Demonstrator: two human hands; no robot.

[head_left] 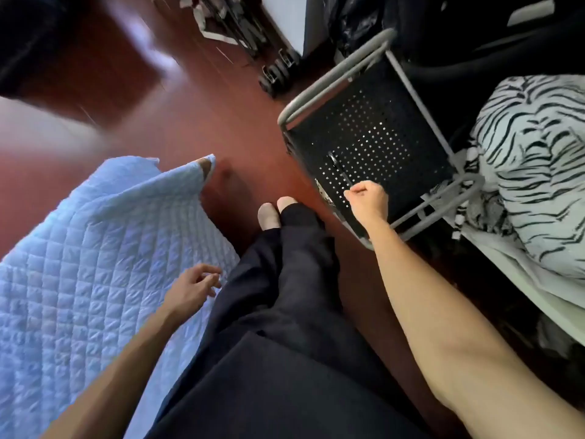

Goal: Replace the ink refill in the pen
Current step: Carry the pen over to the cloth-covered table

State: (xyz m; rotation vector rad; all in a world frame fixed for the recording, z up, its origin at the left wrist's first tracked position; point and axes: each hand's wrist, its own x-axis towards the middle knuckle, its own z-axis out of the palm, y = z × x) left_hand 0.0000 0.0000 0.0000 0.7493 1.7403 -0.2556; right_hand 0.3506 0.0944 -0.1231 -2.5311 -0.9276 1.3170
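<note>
Currently the right hand [368, 198] is out at roughly 1 o'clock, curled into a fist over the near edge of a black perforated chair seat [373, 134]; fingers [357, 193] closed, and I cannot tell whether they pinch anything; a dark slim pen [340, 171] lies on the seat just beyond the knuckles, running from about 11 o'clock toward the fist, near end close to the fingers, contact unclear; a small pale object [323, 190] sits at the seat's near-left edge, too blurred to identify; grey tubular chair frame [335, 74] wraps the seat on the far and right sides.

Left hand [193, 286] at about 8 o'clock, palm down, fingers spread and loosely open, holding nothing, over the edge of a light blue quilted bedspread [95, 248] that fills the lower left; whether it touches the quilt is unclear.

Person's legs in dark trousers [285, 312] run up the middle; two toes [275, 210] show at the hem above red-brown wood floor [205, 106]; zebra-striped fabric [531, 160] bunched at 3 o'clock, just right of the chair; wheeled dark gear [275, 71] on the floor at 12 o'clock, blurred.
</note>
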